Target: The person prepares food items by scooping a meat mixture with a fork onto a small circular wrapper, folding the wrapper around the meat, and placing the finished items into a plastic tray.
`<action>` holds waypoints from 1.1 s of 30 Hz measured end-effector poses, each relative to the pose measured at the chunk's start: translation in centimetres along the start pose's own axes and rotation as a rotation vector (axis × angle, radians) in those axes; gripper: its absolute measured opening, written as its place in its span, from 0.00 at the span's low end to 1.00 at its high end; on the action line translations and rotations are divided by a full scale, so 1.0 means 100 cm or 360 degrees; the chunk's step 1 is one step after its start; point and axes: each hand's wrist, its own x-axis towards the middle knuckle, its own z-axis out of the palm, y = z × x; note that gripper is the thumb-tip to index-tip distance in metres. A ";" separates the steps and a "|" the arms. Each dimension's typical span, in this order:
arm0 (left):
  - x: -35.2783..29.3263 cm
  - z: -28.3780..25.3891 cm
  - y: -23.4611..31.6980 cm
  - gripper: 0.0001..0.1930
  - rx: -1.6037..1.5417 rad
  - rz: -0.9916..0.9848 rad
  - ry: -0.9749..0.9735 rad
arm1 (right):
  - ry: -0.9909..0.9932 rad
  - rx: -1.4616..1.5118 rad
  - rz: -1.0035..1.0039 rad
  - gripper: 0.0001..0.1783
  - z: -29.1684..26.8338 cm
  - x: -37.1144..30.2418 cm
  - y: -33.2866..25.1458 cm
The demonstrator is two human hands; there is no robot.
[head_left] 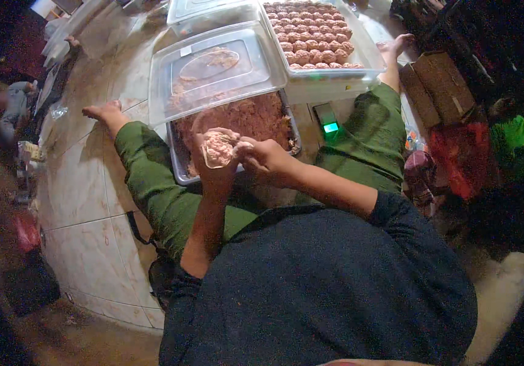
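Head view — meatball shaping mid-batch, tray (359, 58) nearly full.
Left hand (213, 160) cups a meat lump (218, 147), right hand (263, 158) pinches it — plenty of mince (256, 116) remains in the pan.

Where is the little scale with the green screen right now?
In the head view, the scale sits on the floor right of centre, just right of the metal tray of minced meat, below the clear container of meatballs, against the person's right leg.
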 end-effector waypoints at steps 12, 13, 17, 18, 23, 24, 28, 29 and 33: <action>0.002 0.010 0.009 0.53 0.0061 -0.0097 0.0460 | 0.0105 0.0431 0.0136 0.14 0.013 0.003 -0.009; 0.000 0.009 0.009 0.54 0.0091 -0.0058 0.0466 | 0.0056 0.0612 0.0352 0.15 0.011 0.001 -0.016; 0.002 0.021 0.016 0.56 0.0459 0.0262 0.0298 | 0.0414 0.0007 -0.0441 0.12 0.029 -0.003 0.030; 0.001 0.019 0.016 0.55 0.0483 0.0296 0.0270 | 0.0202 0.0367 -0.0215 0.11 0.017 0.000 0.010; 0.005 0.016 0.036 0.51 -0.0162 -0.0118 0.0214 | 0.0052 0.0523 0.0198 0.10 -0.008 0.008 -0.011; 0.006 0.013 0.040 0.52 -0.0099 -0.0088 0.0163 | 0.0060 0.0312 -0.0056 0.09 -0.009 0.008 -0.004; 0.002 -0.026 -0.002 0.51 -0.0150 -0.0457 0.0112 | 0.0146 -0.0171 -0.0371 0.07 -0.010 0.012 -0.010; 0.006 -0.014 0.015 0.50 0.0085 -0.0318 0.0116 | 0.0169 -0.0180 -0.0290 0.07 -0.010 0.010 -0.012; 0.005 -0.002 0.021 0.48 0.0313 -0.0040 0.0157 | 0.0310 0.0116 -0.0316 0.09 0.005 -0.001 -0.013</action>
